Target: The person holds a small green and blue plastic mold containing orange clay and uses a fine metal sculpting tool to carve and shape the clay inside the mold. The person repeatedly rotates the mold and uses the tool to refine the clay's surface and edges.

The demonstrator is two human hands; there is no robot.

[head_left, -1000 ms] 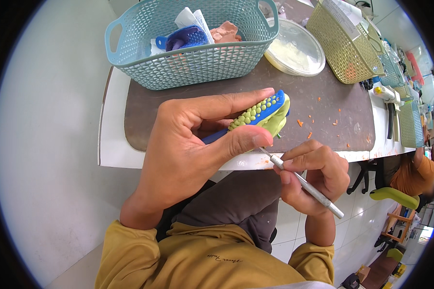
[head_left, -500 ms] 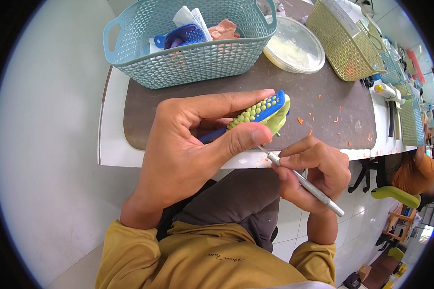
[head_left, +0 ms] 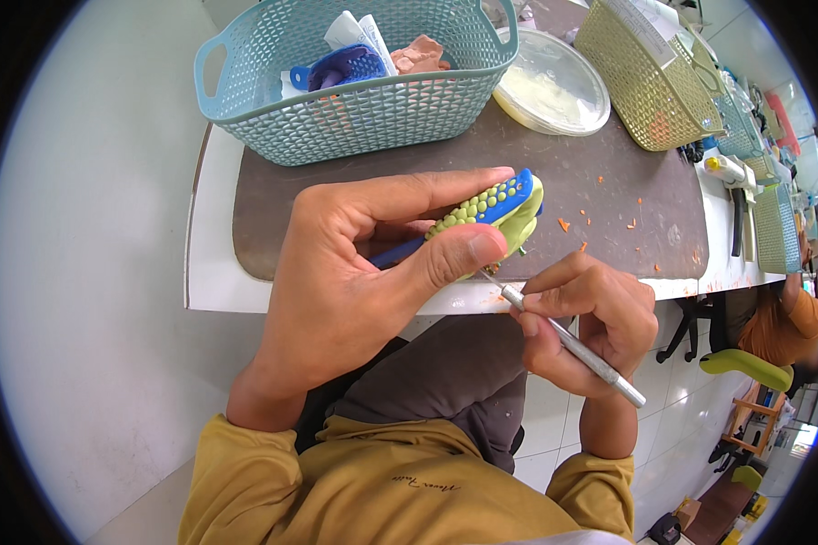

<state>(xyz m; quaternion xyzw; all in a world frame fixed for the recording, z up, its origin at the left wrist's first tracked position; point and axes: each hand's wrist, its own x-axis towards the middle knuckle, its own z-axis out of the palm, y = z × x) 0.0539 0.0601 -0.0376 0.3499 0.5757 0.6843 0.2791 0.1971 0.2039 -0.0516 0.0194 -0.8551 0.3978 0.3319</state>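
Observation:
My left hand (head_left: pixel 354 263) is closed round a blue dental impression tray (head_left: pixel 504 204), thumb on the near side and index finger along the top. Rounded green beads of impression material (head_left: pixel 459 218) poke through the tray's holes, and more green bulges from its side. In my right hand (head_left: pixel 591 318) a slim silver craft knife (head_left: pixel 586 352) is gripped like a pen, its handle slanting down to the right. The thin blade points at the tray's underside, just below my left thumb. Whether its tip touches the material is hidden there.
A blue-grey basket (head_left: pixel 364 118) with another blue tray (head_left: pixel 347 68) and pink lumps stands at the back. Right of it are a round clear-lidded tub (head_left: pixel 554 86) and a yellowish basket (head_left: pixel 641 91). Orange scraps (head_left: pixel 563 224) dot the brown mat (head_left: pixel 336 195). A person (head_left: pixel 777 322) sits far right.
Both hands, with the tray and knife, have shifted very slightly. The grips look the same.

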